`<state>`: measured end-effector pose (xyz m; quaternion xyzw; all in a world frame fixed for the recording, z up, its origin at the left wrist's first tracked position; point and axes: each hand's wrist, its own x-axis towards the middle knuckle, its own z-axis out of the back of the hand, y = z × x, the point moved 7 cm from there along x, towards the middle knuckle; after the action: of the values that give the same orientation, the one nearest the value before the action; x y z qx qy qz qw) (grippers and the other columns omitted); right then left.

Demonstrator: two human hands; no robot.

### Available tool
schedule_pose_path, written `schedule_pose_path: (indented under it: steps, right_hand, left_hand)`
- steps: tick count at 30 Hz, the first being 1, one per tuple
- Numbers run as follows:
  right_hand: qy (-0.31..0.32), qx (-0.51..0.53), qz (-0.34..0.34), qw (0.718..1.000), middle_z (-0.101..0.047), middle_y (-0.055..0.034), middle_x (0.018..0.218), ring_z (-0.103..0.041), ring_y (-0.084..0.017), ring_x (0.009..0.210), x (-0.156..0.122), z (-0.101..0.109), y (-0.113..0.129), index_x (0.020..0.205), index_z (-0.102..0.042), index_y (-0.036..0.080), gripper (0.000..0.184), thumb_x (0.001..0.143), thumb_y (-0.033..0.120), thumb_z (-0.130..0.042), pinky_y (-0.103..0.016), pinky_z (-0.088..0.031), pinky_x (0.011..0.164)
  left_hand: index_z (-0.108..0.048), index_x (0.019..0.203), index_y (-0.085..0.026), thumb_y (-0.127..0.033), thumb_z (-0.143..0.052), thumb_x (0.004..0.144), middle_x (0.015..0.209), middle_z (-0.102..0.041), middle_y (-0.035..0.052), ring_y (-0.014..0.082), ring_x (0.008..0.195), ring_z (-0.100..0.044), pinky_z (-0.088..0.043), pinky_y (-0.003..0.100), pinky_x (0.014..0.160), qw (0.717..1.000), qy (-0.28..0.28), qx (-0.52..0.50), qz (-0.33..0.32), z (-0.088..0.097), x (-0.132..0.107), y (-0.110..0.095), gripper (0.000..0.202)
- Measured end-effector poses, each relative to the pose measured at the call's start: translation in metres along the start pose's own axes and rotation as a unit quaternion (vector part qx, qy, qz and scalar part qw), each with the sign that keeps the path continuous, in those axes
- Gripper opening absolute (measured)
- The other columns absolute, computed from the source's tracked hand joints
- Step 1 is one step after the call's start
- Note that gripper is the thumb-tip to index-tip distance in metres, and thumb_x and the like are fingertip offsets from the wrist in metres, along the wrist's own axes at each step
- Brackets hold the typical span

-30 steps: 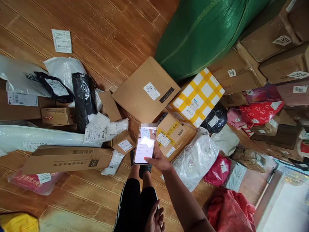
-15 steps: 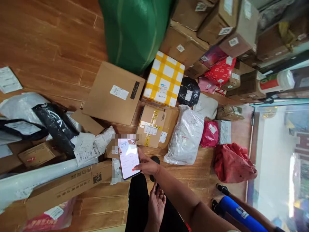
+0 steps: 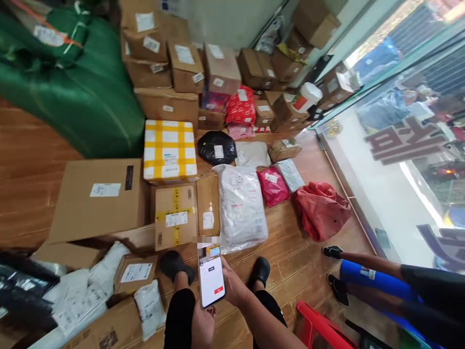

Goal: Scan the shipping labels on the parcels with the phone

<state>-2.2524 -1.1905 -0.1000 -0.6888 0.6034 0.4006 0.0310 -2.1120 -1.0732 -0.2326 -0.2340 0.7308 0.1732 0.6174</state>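
My right hand [image 3: 234, 283] is closed round a smartphone [image 3: 211, 281], its lit screen facing up at me and a red button near the bottom. Just below the phone is my left hand [image 3: 204, 322], palm up with loosely bent fingers, partly hidden behind the phone's lower end; whether it touches the phone I cannot tell. Beyond the phone lie a white plastic-wrapped parcel [image 3: 242, 206], a flat brown carton [image 3: 208, 194] and a carton with yellow tape [image 3: 176, 232].
A large carton [image 3: 98, 213], a yellow-taped white box [image 3: 170, 167] and a green sack [image 3: 90, 106] stand left. Stacked boxes [image 3: 185, 68] line the back. Right are a red cloth bag [image 3: 321, 211], a red stool [image 3: 319, 325] and another person's legs [image 3: 374, 261].
The view has swung right, bringing the glass front and red stool into sight. The phone stays in my right hand, its screen now different. My left hand has come under the phone's lower end.
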Motion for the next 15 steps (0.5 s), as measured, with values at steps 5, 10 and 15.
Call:
schedule_pose_path:
  steps: [5, 10, 15]
  right_hand:
    - [-0.011, 0.029, 0.047, 0.998, -0.072, -0.0057, 0.109, -0.067, -0.026, 0.099, -0.140, 0.112, 0.120, 0.116, -0.061, 0.027, 0.051, 0.071, 0.048, -0.073, -0.041, -0.051, 0.087]
    - [-0.051, -0.047, 0.041, 0.997, -0.072, -0.0045, 0.101, -0.069, -0.024, 0.087, -0.275, 0.234, 0.243, 0.115, -0.061, 0.026, 0.052, 0.070, 0.046, -0.076, -0.036, -0.051, 0.075]
    - [-0.146, -0.071, 0.090, 0.983, -0.071, -0.0037, 0.096, -0.069, -0.023, 0.078, -0.355, 0.331, 0.338, 0.113, -0.060, 0.027, 0.045, 0.073, 0.042, -0.075, -0.036, -0.051, 0.071]
  left_hand:
    - [-0.065, 0.098, -0.025, -0.002, -0.048, 0.077, 0.084, -0.068, -0.0001, 0.0106, 0.064, -0.061, -0.048, 0.021, 0.056, 0.998, -0.034, 0.040, -0.039, -0.013, -0.010, 0.141, 0.036]
    - [-0.064, 0.097, -0.022, -0.006, -0.054, 0.081, 0.080, -0.067, 0.0002, 0.0089, 0.059, -0.061, -0.045, 0.019, 0.053, 0.996, -0.026, 0.086, 0.013, -0.086, -0.051, 0.317, 0.025]
    - [-0.063, 0.112, -0.022, -0.010, -0.059, 0.083, 0.094, -0.070, 0.0041, 0.0111, 0.071, -0.067, -0.047, 0.021, 0.059, 0.985, 0.068, 0.121, 0.098, -0.171, -0.108, 0.427, 0.032]
